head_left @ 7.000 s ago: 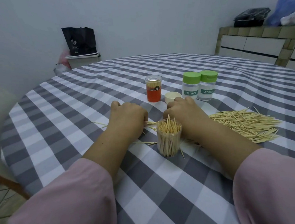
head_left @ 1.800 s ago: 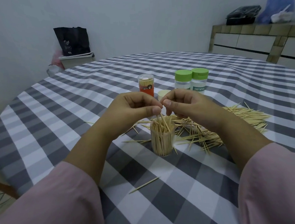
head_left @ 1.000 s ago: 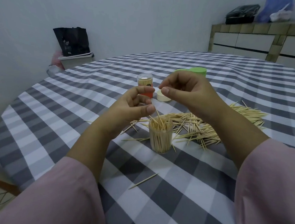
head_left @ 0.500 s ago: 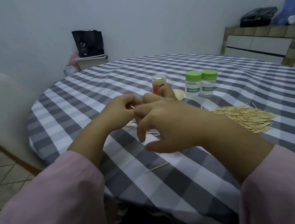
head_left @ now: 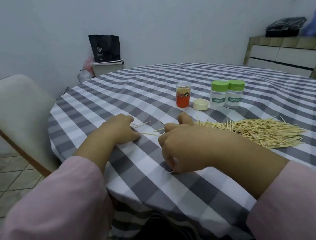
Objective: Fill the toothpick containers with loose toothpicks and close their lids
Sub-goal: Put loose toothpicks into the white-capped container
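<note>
Round worktop (head_left: 169, 81), covered by a grey-and-white checked cloth, seen from the head view.

Loose pale wooden toothpicks (head_left: 258, 132): a broad heap is spread on the cloth at the right, just beyond the right wrist. A few single toothpicks (head_left: 148, 133) are scattered between the two hands.

Clear plastic container with an orange label and a clear lid (head_left: 183, 95): placed upright past the hands, toothpicks visible inside, lid on.

Cream round plastic lid (head_left: 200, 104): laid loose on the cloth, just beside the orange-labelled container and the nearer green-lidded one.

Two clear plastic containers with green screw lids (head_left: 227, 95), marked "TOOTHPICK": stood side by side, touching, lids on.

Left hand (head_left: 119, 129): rested on the cloth with fingers curled; thin toothpicks are seen projecting from its fingertips, and the grip appears pinched on them.

Right hand (head_left: 184, 148): lowered to the cloth, knuckles up, fingers curled down; a toothpick tip is seen at its lower edge, but whether this grip is closed on it cannot be told.

Pink sleeves (head_left: 53, 219) are worn on both arms.

Pale chair (head_left: 15, 114): set at the left of the worktop.
</note>
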